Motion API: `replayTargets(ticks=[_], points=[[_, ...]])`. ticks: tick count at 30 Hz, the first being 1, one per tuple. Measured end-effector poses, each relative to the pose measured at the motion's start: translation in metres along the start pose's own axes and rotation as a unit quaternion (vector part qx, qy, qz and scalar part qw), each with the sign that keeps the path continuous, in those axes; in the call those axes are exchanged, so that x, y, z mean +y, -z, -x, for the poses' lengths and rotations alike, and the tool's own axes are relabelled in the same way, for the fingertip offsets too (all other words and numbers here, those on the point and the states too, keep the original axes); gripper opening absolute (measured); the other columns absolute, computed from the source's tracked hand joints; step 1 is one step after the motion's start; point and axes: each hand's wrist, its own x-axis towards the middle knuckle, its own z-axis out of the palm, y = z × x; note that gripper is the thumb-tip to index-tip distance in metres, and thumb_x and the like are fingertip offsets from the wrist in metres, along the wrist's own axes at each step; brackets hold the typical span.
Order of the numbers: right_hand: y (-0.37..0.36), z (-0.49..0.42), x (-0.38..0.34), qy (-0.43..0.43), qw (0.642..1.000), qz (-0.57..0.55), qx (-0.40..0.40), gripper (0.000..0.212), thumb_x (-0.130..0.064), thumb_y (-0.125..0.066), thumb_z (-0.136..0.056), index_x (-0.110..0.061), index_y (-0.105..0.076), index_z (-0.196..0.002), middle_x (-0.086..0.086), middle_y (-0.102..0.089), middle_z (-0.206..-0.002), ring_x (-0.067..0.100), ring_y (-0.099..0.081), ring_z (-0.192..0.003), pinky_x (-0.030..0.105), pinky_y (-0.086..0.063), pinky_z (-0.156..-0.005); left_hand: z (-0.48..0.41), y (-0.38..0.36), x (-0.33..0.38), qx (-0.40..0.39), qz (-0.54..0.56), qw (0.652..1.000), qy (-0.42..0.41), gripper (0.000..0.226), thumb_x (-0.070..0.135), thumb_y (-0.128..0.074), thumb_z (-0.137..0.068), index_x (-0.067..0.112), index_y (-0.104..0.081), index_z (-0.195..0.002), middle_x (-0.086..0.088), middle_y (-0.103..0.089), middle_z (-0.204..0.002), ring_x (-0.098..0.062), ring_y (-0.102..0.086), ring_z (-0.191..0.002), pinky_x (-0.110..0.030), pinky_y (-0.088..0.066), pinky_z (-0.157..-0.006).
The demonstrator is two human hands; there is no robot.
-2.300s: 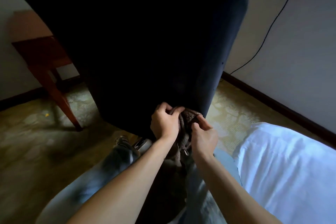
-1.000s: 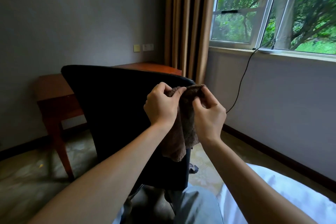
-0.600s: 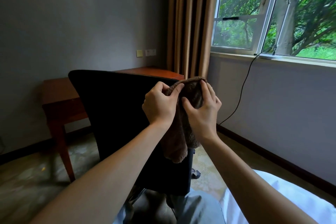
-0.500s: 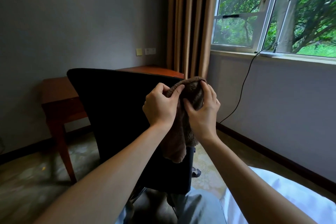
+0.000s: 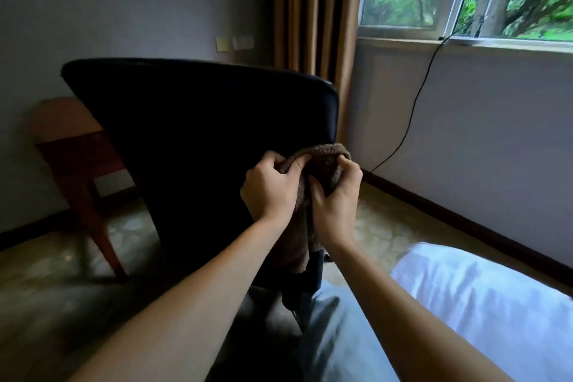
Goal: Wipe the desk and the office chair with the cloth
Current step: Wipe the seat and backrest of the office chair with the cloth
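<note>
A brown terry cloth (image 5: 325, 161) hangs in front of the black office chair's backrest (image 5: 192, 133). Both hands hold it near its top edge. My left hand (image 5: 269, 187) pinches the cloth's left part between thumb and curled fingers. My right hand (image 5: 336, 200) grips the right part, with the fingers wrapped over the top fold. The cloth's lower end dangles between my wrists. The wooden desk (image 5: 65, 133) stands behind the chair at the left, mostly hidden by the backrest.
A white bed (image 5: 483, 298) fills the lower right. A black cable (image 5: 412, 115) runs down the wall from the window sill. Brown curtains (image 5: 313, 6) hang beside the window. My trouser-clad legs (image 5: 338, 332) show between my arms. The floor is patterned carpet.
The view has tipped downward, so the window sits higher in frame. My hands with the cloth sit lower against the backrest, and my right fingers have curled tighter over the cloth's fold.
</note>
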Motion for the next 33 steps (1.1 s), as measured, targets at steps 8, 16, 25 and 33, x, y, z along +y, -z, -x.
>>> replayTargets(ticks=[8, 16, 25, 33], points=[[-0.002, 0.019, 0.044, -0.030, 0.999, 0.015, 0.009, 0.044, -0.011, -0.070, -0.087, -0.026, -0.044, -0.119, 0.000, -0.055, -0.118, 0.014, -0.055, -0.108, 0.035, -0.047, -0.096, 0.024, -0.032, -0.039, -0.024, -0.010, 0.999, 0.020, 0.037, 0.061, -0.068, -0.084, 0.026, -0.058, -0.081, -0.001, -0.072, -0.084, -0.030, -0.068, -0.082, -0.039, -0.054, -0.070], [0.002, 0.032, 0.081, -0.063, 0.998, 0.029, -0.009, 0.050, -0.008, -0.069, -0.087, -0.043, -0.038, -0.105, -0.002, -0.061, -0.104, 0.013, -0.059, -0.096, 0.023, -0.045, -0.084, 0.050, -0.057, -0.063, -0.054, -0.021, 0.996, 0.064, 0.036, 0.056, -0.068, -0.087, 0.021, -0.060, -0.084, -0.004, -0.072, -0.087, -0.034, -0.067, -0.087, -0.038, -0.047, -0.071], [-0.005, 0.053, 0.119, -0.122, 0.992, 0.017, -0.026, 0.034, 0.000, -0.060, -0.090, -0.021, -0.045, -0.112, -0.015, -0.058, -0.100, -0.004, -0.057, -0.093, 0.015, -0.042, -0.081, 0.070, -0.079, -0.092, -0.081, -0.040, 0.992, 0.093, 0.032, 0.048, -0.069, -0.089, 0.017, -0.062, -0.085, -0.009, -0.073, -0.087, -0.038, -0.067, -0.087, -0.035, -0.036, -0.066], [-0.017, 0.068, 0.134, -0.145, 0.986, 0.079, -0.006, 0.033, 0.003, -0.055, -0.089, -0.018, -0.041, -0.111, -0.016, -0.041, -0.102, -0.009, -0.045, -0.092, 0.003, -0.033, -0.079, 0.076, -0.091, -0.111, -0.114, -0.055, 0.984, 0.128, 0.031, 0.044, -0.072, -0.087, 0.016, -0.062, -0.083, -0.011, -0.072, -0.086, -0.039, -0.066, -0.088, -0.038, -0.042, -0.069]])
